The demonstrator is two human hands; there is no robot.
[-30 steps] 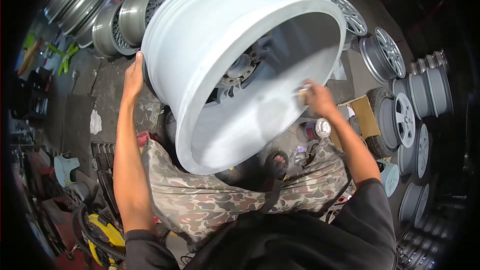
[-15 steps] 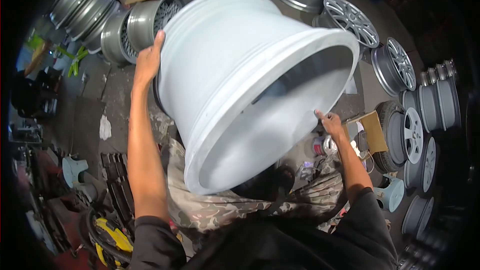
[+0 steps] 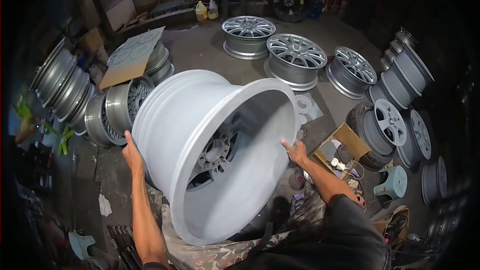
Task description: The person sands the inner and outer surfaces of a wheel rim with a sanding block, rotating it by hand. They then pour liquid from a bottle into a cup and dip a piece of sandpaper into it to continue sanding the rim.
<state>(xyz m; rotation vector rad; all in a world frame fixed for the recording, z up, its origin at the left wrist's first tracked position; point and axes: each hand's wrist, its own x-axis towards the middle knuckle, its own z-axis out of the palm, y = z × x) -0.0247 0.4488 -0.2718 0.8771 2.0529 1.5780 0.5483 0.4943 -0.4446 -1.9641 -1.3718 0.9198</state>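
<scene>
The white alloy rim (image 3: 200, 135), centre frame, is tilted with its open side up; left hand (image 3: 132, 154) and right hand (image 3: 295, 151) clamp their grip on opposite edges, probably to steady it

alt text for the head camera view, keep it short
Two bare hands hold a large white wheel rim tilted, open barrel toward the camera: left hand on its outer wall, right hand on its front lip. Silver wheels lie on the workshop floor beyond.
</scene>
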